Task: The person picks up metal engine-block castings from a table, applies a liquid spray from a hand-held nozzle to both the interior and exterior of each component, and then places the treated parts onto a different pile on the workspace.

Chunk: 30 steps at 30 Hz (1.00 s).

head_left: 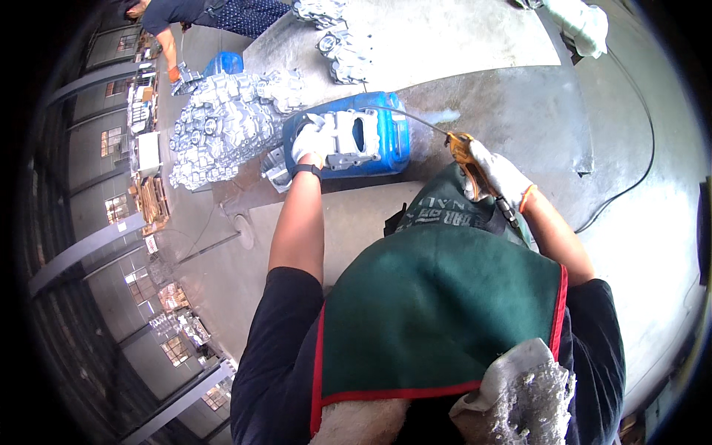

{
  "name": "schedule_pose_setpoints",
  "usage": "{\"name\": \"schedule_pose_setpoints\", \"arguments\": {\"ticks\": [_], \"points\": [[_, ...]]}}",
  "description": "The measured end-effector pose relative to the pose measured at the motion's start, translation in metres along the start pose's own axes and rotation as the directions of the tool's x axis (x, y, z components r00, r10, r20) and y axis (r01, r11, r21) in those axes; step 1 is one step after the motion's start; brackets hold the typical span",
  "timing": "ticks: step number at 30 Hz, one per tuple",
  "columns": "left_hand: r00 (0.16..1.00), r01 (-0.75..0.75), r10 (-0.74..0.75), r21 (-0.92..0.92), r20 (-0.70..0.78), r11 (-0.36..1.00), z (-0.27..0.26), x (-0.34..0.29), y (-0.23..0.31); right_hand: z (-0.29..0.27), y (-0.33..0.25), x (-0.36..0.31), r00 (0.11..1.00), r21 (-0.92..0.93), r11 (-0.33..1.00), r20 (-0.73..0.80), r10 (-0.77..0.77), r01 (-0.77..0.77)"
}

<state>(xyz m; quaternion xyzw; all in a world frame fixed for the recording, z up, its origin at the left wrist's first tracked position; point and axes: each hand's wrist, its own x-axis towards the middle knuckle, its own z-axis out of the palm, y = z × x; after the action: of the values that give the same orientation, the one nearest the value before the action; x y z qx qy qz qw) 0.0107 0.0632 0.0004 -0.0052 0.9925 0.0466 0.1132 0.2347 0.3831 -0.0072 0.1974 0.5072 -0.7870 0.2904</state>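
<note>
My left hand [310, 141], in a white glove, grips the left end of a grey cast-metal housing [347, 150]. An oval opening shows on the housing's right part. It rests on a blue plastic drum [398, 152] lying on its side. My right hand [495, 169], also gloved, is closed around a yellow air blow gun [463, 150]. A long thin nozzle [408, 114] runs from the gun leftward to the housing's upper edge; I cannot tell whether its tip touches. A hose fitting [507, 211] hangs below the grip.
A big heap of similar castings [226, 122] lies left of the drum, and several more castings [345, 53] sit on a pale sheet [445, 37] beyond. Another person [211, 16] bends at the far left. A black hose [647, 159] curves across the floor at right.
</note>
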Motion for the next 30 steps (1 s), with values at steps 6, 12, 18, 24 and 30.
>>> {"name": "schedule_pose_setpoints", "arguments": {"ticks": [6, 12, 18, 24, 30], "points": [[0.983, -0.18, 0.176, 0.067, 0.058, 0.981, 0.01, 0.006, -0.031, -0.007, 0.007, -0.009, 0.998, 0.376, 0.925, 0.027, 0.051, -0.057], [0.9, -0.433, 0.418, 0.135, 0.123, 0.891, 0.004, -0.022, -0.063, -0.01, 0.007, -0.011, 0.996, 0.309, 0.95, 0.082, 0.022, -0.046], [0.802, -0.528, 0.575, 0.259, -0.16, 0.809, 0.023, -0.031, -0.074, 0.003, 0.007, -0.009, 0.99, 0.156, 0.978, 0.046, 0.134, -0.14], [0.888, -0.443, 0.459, 0.194, -0.04, 0.875, 0.03, -0.025, -0.076, 0.001, 0.017, -0.001, 0.984, 0.109, 0.98, 0.073, 0.16, -0.167], [0.913, -0.385, 0.407, 0.249, -0.043, 0.889, 0.035, -0.024, -0.072, 0.002, 0.015, 0.012, 0.99, -0.32, 0.947, -0.135, -0.032, -0.013]]}}
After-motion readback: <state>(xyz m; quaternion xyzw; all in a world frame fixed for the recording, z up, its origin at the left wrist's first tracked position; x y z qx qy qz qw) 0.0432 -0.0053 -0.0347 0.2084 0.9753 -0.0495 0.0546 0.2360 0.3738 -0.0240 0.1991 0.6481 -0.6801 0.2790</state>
